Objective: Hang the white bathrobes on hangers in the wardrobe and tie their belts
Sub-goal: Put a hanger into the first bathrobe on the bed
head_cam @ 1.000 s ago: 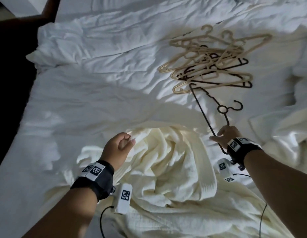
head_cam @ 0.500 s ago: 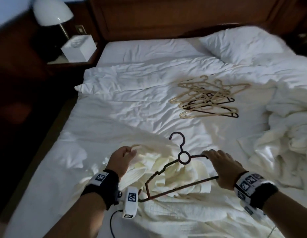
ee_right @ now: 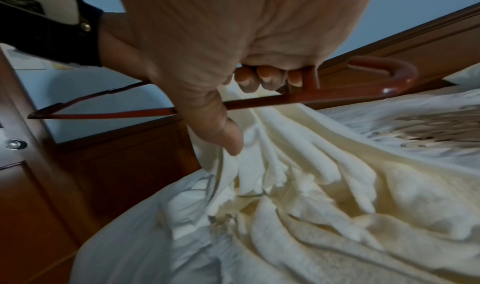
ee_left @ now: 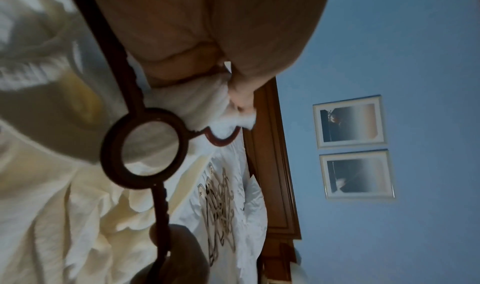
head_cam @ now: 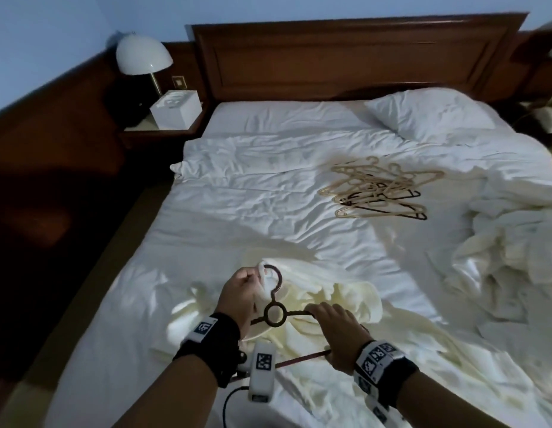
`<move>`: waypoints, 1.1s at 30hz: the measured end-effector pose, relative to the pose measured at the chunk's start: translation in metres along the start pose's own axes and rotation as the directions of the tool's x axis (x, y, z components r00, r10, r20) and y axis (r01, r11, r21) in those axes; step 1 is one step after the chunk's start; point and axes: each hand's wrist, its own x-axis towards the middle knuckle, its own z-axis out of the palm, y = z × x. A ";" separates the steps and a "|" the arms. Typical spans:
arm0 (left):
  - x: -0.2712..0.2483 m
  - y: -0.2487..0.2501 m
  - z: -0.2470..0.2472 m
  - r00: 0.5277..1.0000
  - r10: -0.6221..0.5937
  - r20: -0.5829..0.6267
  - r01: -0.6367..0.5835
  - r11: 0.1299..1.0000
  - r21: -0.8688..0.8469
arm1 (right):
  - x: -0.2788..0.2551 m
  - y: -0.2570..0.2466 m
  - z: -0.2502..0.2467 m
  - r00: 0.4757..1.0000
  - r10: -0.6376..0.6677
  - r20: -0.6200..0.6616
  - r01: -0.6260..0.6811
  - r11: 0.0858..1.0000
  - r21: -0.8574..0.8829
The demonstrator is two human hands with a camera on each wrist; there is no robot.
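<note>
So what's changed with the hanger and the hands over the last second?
The right hand has lifted the dark hanger off the bed and brought it toward the person, over the bathrobe; its hook now sits beside the left hand. The left hand keeps pinching the robe's fabric, raised slightly. The pile of hangers has not been touched.
</note>
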 end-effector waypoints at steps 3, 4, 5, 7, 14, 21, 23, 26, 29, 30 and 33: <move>-0.011 -0.003 -0.016 0.993 0.114 -0.036 -0.103 0.967 0.233 | -0.008 -0.018 0.008 0.999 -0.033 -0.007 0.033 0.999 0.018; -0.014 -0.004 -0.022 0.994 0.105 -0.017 -0.095 0.947 0.306 | -0.009 -0.022 0.009 1.000 -0.024 -0.012 0.024 1.000 0.020; -0.017 -0.003 -0.028 0.998 0.070 0.007 -0.068 0.933 0.354 | -0.010 -0.023 0.009 1.000 -0.009 -0.014 0.009 1.000 0.013; -0.022 -0.003 -0.040 0.992 0.002 0.124 -0.062 0.872 0.486 | -0.011 -0.022 0.005 1.000 0.011 -0.023 -0.012 0.999 -0.034; -0.067 -0.007 -0.059 0.870 -0.136 0.475 -0.382 0.424 0.821 | -0.007 -0.033 0.000 0.993 -0.108 0.041 0.113 0.981 -0.160; -0.075 -0.006 -0.081 0.837 0.053 0.544 -0.530 0.325 0.783 | 0.007 -0.061 0.003 0.980 0.072 -0.185 0.020 0.891 0.453; -0.076 0.000 -0.086 0.824 0.099 0.558 -0.560 0.300 0.773 | 0.017 -0.074 -0.001 0.932 0.061 -0.358 0.074 0.933 0.352; -0.081 0.015 -0.092 0.803 0.154 0.576 -0.595 0.277 0.755 | 0.028 -0.089 -0.012 0.932 -0.014 -0.363 0.138 0.938 0.318; -0.082 0.027 -0.101 0.783 0.167 0.599 -0.622 0.245 0.744 | 0.033 -0.089 -0.027 0.964 -0.080 -0.253 0.173 0.914 0.368; -0.081 0.029 -0.106 0.783 0.162 0.601 -0.622 0.234 0.747 | 0.033 -0.086 -0.031 0.969 -0.086 -0.234 0.171 0.912 0.372; -0.077 0.035 -0.119 0.804 0.150 0.575 -0.594 0.210 0.777 | 0.037 -0.070 -0.039 0.976 -0.131 -0.174 0.160 0.974 0.162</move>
